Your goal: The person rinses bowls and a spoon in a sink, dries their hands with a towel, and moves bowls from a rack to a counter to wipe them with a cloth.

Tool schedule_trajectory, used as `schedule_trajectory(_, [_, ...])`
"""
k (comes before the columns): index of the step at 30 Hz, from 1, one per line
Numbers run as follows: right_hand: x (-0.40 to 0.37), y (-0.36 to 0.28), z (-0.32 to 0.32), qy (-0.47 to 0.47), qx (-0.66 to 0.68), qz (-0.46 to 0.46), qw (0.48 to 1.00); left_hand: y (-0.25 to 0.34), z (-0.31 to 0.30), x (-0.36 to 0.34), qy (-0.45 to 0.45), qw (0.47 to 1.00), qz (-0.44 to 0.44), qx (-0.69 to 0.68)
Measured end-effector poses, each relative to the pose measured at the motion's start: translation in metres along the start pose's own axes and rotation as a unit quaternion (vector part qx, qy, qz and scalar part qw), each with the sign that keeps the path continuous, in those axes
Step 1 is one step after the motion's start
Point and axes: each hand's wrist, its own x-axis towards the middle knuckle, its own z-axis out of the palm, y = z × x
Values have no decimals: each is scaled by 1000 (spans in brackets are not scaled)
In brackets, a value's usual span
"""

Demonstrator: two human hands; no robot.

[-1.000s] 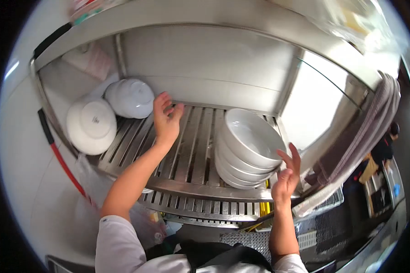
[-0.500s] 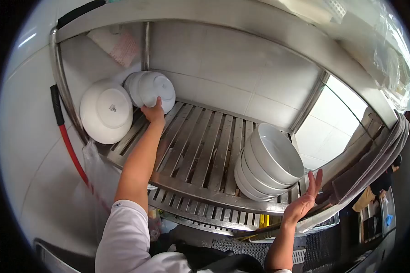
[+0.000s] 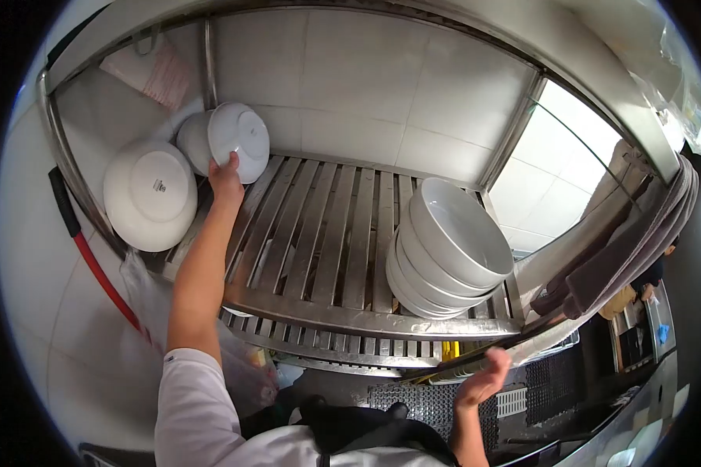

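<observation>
At the back left of the slatted metal shelf (image 3: 331,233), my left hand (image 3: 226,183) grips a white bowl (image 3: 245,144) by its lower edge, thumb on the outside and the other fingers hidden. The bowl stands on its side, base facing me, tilted away from another white bowl (image 3: 194,144) behind it. A larger white dish (image 3: 149,196) leans on its side just left of my wrist. Below the shelf's front edge, my right hand (image 3: 484,380) is raised with nothing in it, slightly blurred. Nearest to it is a tilted stack of deep white bowls (image 3: 436,268).
Grey cloths (image 3: 627,249) hang over the bar at the right. A red-and-black handle (image 3: 93,261) leans on the left wall. A lower slatted shelf (image 3: 343,342) sits underneath. Another person (image 3: 639,292) is partly visible at the far right.
The bowl under my left hand has tipped away from the one behind it. My right hand has dropped away from the bowl stack. The view has shifted.
</observation>
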Motion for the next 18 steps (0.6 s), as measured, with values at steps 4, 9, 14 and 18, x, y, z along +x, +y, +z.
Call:
schedule_trajectory(4, [-89,32,-37,-311,-51,70,946,39,14,-28,-106,982,50,150])
schedule_trajectory(9, [-212,129,-102,-542,-212,311,752,111,46,-116,-288,793,226,486])
schedule_trajectory(14, [-256,171,-162,-484,-249,482,687,114,43,-159,-425,685,387,448])
schedule_trajectory(18, [-269,184,-182,-459,-229,552,657,108,35,-179,-490,626,416,442])
